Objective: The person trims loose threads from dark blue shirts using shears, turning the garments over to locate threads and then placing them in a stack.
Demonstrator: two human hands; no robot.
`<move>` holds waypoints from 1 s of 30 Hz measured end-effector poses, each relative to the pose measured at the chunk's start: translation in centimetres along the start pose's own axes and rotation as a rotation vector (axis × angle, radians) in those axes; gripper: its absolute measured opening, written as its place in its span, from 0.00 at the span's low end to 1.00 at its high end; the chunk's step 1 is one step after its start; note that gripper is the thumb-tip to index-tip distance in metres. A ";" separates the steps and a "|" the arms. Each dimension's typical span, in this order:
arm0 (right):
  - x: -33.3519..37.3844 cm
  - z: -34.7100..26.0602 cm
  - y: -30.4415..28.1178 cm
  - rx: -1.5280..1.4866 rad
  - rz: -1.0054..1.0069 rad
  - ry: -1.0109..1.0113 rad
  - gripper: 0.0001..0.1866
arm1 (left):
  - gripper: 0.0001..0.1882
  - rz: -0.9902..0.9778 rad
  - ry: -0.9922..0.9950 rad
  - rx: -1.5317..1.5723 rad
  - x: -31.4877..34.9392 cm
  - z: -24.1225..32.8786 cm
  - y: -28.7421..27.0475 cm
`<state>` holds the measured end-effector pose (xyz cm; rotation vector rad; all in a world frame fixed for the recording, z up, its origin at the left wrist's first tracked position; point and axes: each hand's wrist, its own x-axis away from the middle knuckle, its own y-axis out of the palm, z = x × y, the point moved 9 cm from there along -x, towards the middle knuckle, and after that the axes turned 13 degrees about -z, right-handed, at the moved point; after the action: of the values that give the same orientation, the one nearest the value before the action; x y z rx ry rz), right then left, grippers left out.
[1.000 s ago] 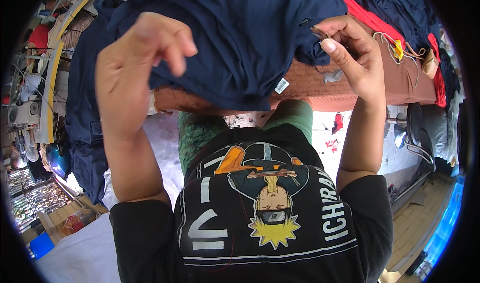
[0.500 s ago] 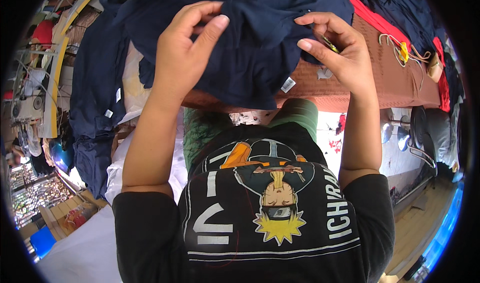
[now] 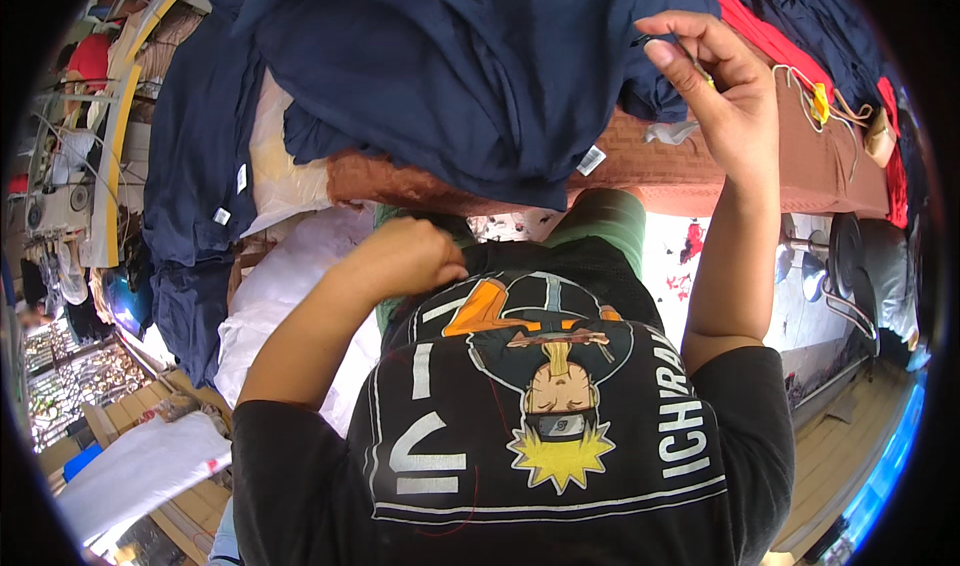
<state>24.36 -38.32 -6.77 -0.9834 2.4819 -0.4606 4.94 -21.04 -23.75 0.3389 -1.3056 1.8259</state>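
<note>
A navy blue garment lies spread over the brown cloth-covered surface, hanging over its near edge with a white tag showing. My right hand is raised beside the garment's right side, thumb and fingers closed around small thread snips. Only their dark tip and a bit of yellow show. Lower down, over my lap at the left, my left hand is away from the fabric. Its fingers are curled in, and I cannot see whether anything is inside them.
More navy garments hang at the left, above white plastic sheeting. At the right lie a red strip of cloth and beige cords with a yellow piece. A wooden bench stands at lower right.
My left hand has let go of the garment and dropped toward my lap, its fingers now curled. My right hand has moved slightly right, off the fabric. The garment lies flatter and more spread.
</note>
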 end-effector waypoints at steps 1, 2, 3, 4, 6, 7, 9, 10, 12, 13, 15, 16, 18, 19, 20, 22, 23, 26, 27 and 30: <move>0.1 -0.1 -0.4 0.010 0.036 -0.035 0.09 | 0.09 0.111 0.052 0.034 0.0 0.6 -0.2; 0.2 0.0 -0.4 0.022 0.071 -0.069 0.09 | 0.09 0.324 0.062 0.050 0.6 1.0 -2.3; 0.4 -0.1 -0.6 0.034 0.097 -0.102 0.08 | 0.09 0.538 0.070 0.075 1.5 1.8 -4.3; 0.7 0.5 -0.9 0.075 0.038 -0.018 0.09 | 0.09 0.716 0.078 0.041 2.1 3.0 -6.3; 0.6 0.1 -0.6 0.005 0.016 -0.006 0.07 | 0.10 1.082 0.084 -0.039 3.8 5.2 -10.2; 0.4 -0.1 -0.3 -0.030 0.005 -0.003 0.07 | 0.11 1.076 0.093 -0.072 2.8 5.1 -10.5; -0.1 -0.6 1.3 0.060 -0.134 -0.106 0.12 | 0.13 1.068 0.112 -0.148 0.8 4.5 -11.6; -0.1 -0.8 2.2 0.133 -0.201 -0.115 0.14 | 0.11 1.050 0.154 0.031 0.7 3.2 -12.4; -0.2 -1.0 3.7 0.205 -0.285 -0.109 0.21 | 0.09 1.096 0.296 0.520 2.5 1.8 -15.4; -0.2 -0.6 3.9 0.155 -0.284 -0.066 0.22 | 0.09 1.157 0.381 0.654 3.9 1.3 -17.0; -0.8 0.0 4.1 0.084 -0.258 -0.014 0.22 | 0.10 1.188 0.447 0.745 5.9 1.2 -19.8; -1.2 -0.1 3.8 0.131 -0.192 -0.038 0.20 | 0.10 1.206 0.408 0.688 6.3 1.0 -20.8; -2.2 0.0 2.9 0.043 -0.076 0.066 0.17 | 0.12 1.324 0.314 0.590 7.7 0.7 -21.7; -2.7 0.1 2.5 -0.002 -0.017 0.118 0.15 | 0.13 1.421 0.266 0.545 8.3 0.8 -21.8; -3.2 -0.5 2.4 -0.182 0.035 -0.003 0.12 | 0.14 1.514 0.218 0.505 8.6 1.0 -21.5; -3.7 -1.1 2.1 -0.207 0.092 -0.018 0.11 | 0.28 1.487 0.405 0.496 6.9 3.7 -20.3; -3.7 -1.4 2.0 -0.220 0.120 -0.021 0.11 | 0.33 1.478 0.474 0.419 6.3 5.6 -20.0; -3.5 -3.2 1.5 -0.054 0.147 -0.078 0.12 | 0.31 1.554 0.282 0.188 5.6 6.5 -21.1; -3.4 -3.7 1.4 -0.001 0.154 -0.107 0.12 | 0.24 1.570 0.258 0.133 6.2 6.1 -22.0; -3.0 -4.8 0.2 0.319 0.167 -0.107 0.12 | 0.17 1.463 0.364 0.412 7.4 3.7 -23.5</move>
<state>23.82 -35.33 -2.00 -0.6514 2.2793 -0.7022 17.36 -18.40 -2.33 -0.9853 -0.8682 3.1185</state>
